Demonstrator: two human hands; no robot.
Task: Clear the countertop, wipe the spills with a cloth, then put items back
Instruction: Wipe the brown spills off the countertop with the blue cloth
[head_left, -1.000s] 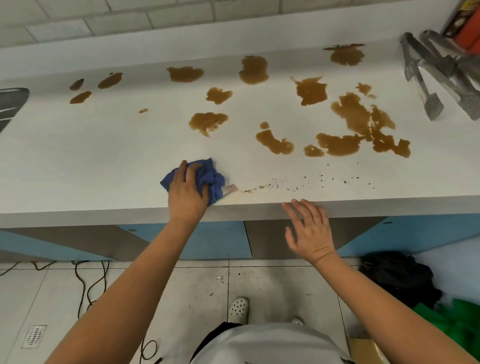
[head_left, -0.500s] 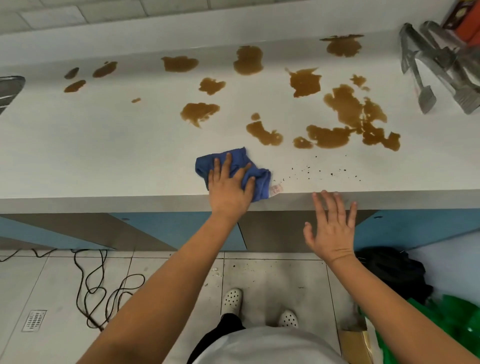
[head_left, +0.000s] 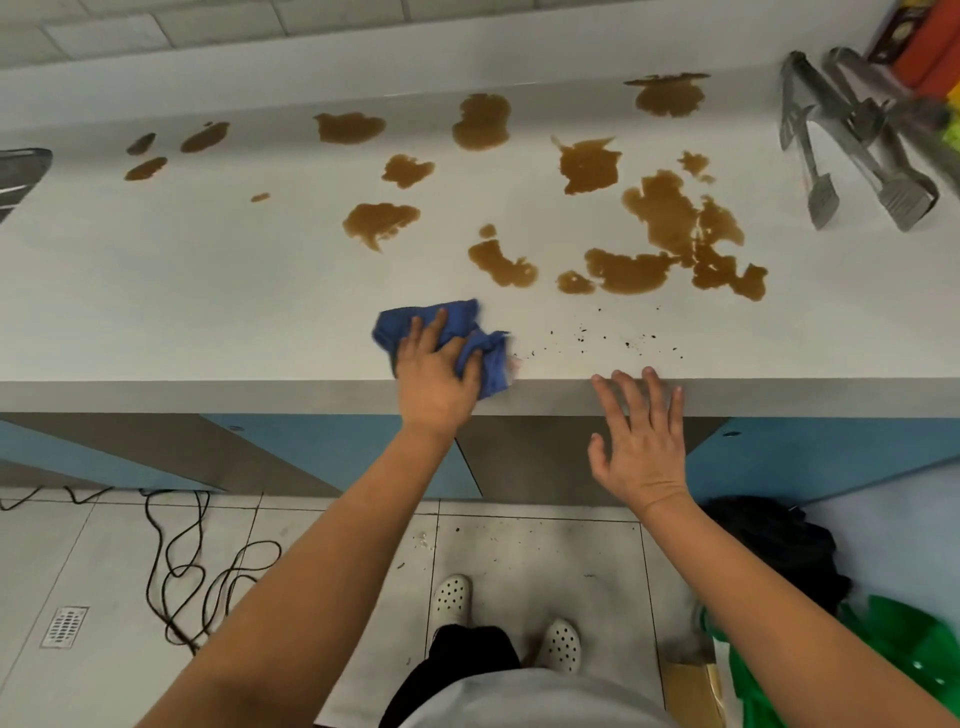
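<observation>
two hands at the counter (head_left: 156, 312) front edge: left hand (head_left: 434, 376) presses a bunched blue cloth (head_left: 457, 338), long axis slanting left-back to right-front, overhanging the edge. right hand (head_left: 641, 441), fingers spread, holds nothing. brown spills (head_left: 670, 218) lie behind; bare surface lies left.

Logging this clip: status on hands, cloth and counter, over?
Left hand pressing blue cloth at counter edge. Right hand open at the edge, empty. Brown spills unwiped; crumbs beside cloth; tongs far right.
</observation>
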